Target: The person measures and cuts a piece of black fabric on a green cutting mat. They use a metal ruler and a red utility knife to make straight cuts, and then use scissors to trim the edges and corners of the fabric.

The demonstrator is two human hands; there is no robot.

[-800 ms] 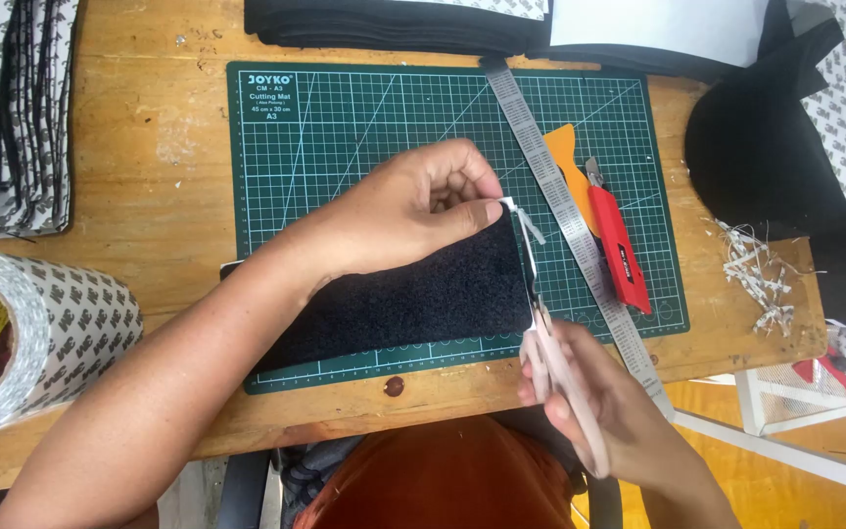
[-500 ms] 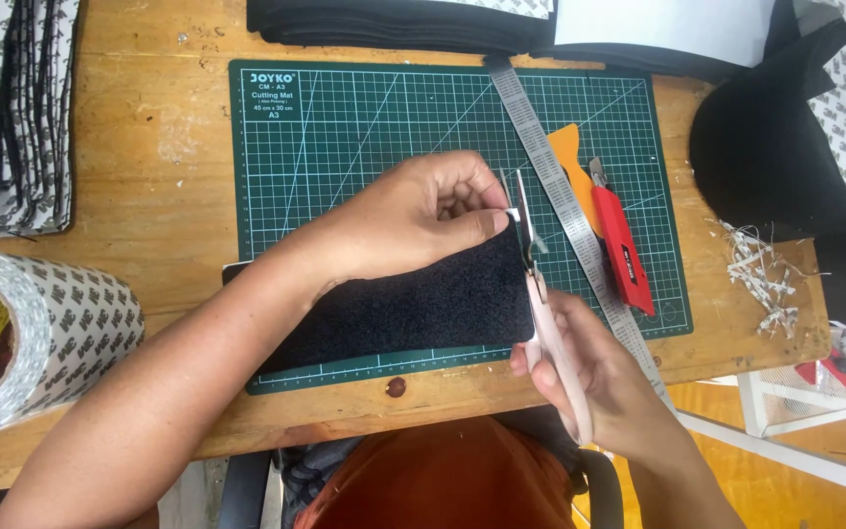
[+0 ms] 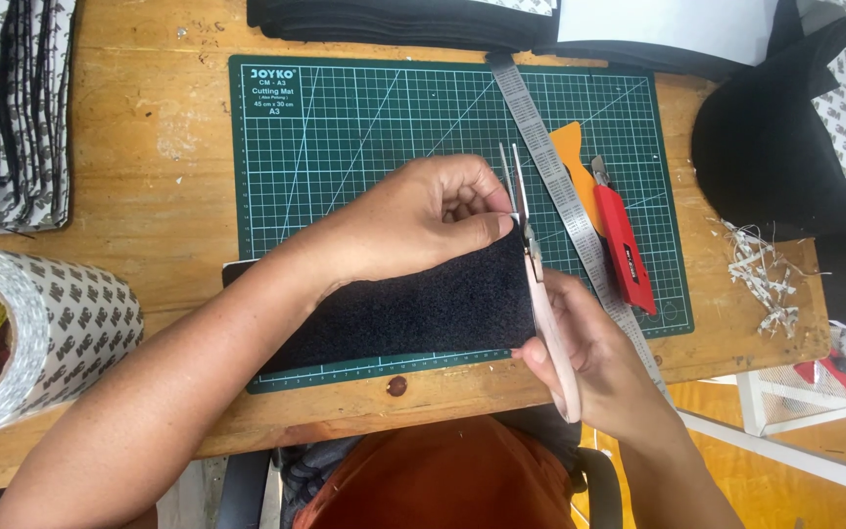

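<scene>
A head-camera view looks down on a wooden table [image 3: 149, 147] with a green cutting mat [image 3: 364, 127] at the centre of the frame. On the mat lies a black fabric piece [image 3: 413, 309], a rough-textured rectangle whose long axis runs left to right, with its near edge close to the mat's lower border.

The left hand [image 3: 413, 220] comes in from the lower left and rests on the fabric's upper right corner, its thumb and fingers pinched together on that corner edge. The right hand [image 3: 589, 353] comes in from the lower right, just beside the fabric's right end, and is closed around the pale pink handles of a pair of scissors [image 3: 539, 284]. The scissors point away from the person, up the frame, so their long axis runs along the fabric's short right edge, crosswise to the fabric's length. The thin blade tips show just above the left hand's fingers, slightly parted.

The right hand is the nearer to that edge; the left holds the fabric from the other side of the blades.

To the right of the scissors lie a slanted metal ruler [image 3: 560, 186] and a red utility knife [image 3: 624, 245]. A large tape roll [image 3: 41, 333] sits at the left edge of the frame.
</scene>
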